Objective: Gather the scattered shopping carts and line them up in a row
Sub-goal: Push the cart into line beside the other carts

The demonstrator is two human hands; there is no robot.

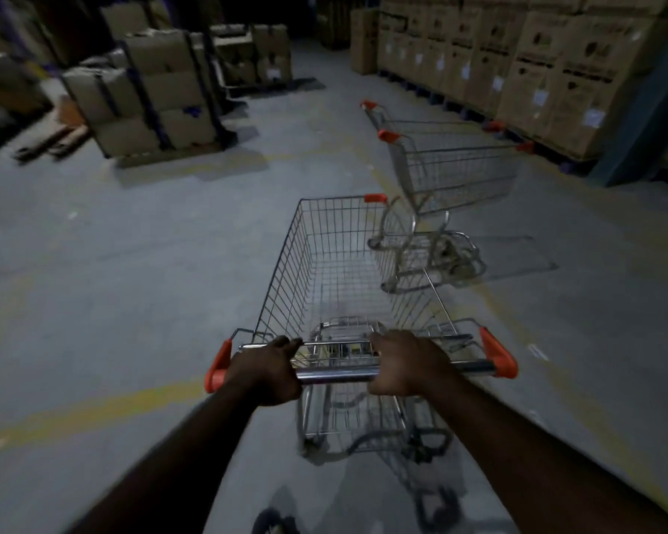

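Both hands are wrapped around the chrome handle bar (336, 376) of the nearest shopping cart (286, 264). The left hand (265, 370) grips it right beside the orange end cap (216, 370). The right hand (400, 364) curls over the bar past its middle, leaving a bare stretch of chrome out to the other cap. Under the grip, the cart's lower frame and wheels are a blur. Out to the left of the left hand, a worn yellow line (93, 412) crosses the grey concrete floor (132, 264).

The wire basket runs straight away from the hands. Just beyond its far right corner stand two more carts (456, 171), which look to be tucked one into the other, ahead and to the right of the grip. I can't tell whether the held cart touches their base.

Behind that pair, a wall of stacked cardboard boxes (556, 71) lines the right side. Far off to the left of the grip, strapped boxes (159, 90) sit in piles.
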